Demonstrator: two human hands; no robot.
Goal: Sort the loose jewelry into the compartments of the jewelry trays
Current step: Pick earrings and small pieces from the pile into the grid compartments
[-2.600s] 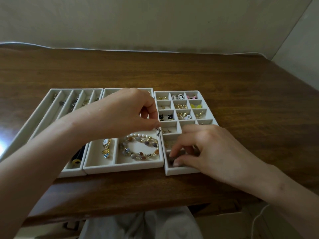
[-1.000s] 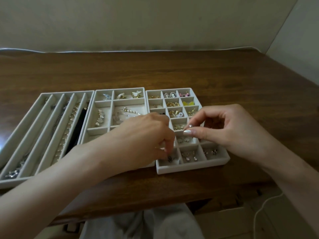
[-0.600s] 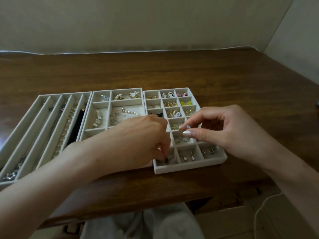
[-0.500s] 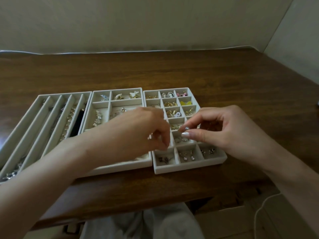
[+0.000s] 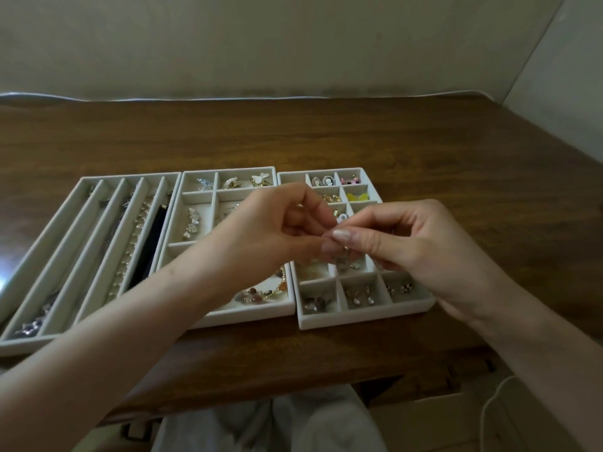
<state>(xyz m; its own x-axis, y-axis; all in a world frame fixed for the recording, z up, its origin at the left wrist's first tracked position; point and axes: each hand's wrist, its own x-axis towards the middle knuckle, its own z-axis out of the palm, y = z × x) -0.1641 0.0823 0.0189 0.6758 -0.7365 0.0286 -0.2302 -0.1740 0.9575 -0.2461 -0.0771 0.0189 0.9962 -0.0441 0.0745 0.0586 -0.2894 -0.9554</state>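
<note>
Three grey jewelry trays lie side by side on the wooden table. The left tray [image 5: 49,252] has long slots with chains, the middle tray [image 5: 248,316] holds bracelets and butterfly pieces, and the right tray [image 5: 365,318] has several small compartments with earrings. Both hands meet above the middle of the right tray. My right hand [image 5: 414,246] pinches a tiny silvery earring [image 5: 346,250] between thumb and forefinger. My left hand [image 5: 267,233] has its thumb and forefinger pinched on the same piece, which is mostly hidden by the fingertips.
The table [image 5: 326,135] stretches back to a pale wall, with its right edge by the corner. Its front edge runs just below the trays, above my lap [image 5: 270,425]. A white cable [image 5: 489,406] hangs at the lower right.
My left hand left a dark earring in the front-left compartment of the right tray, then rose to meet my right hand. The right hand kept its pinch on the small piece.
</note>
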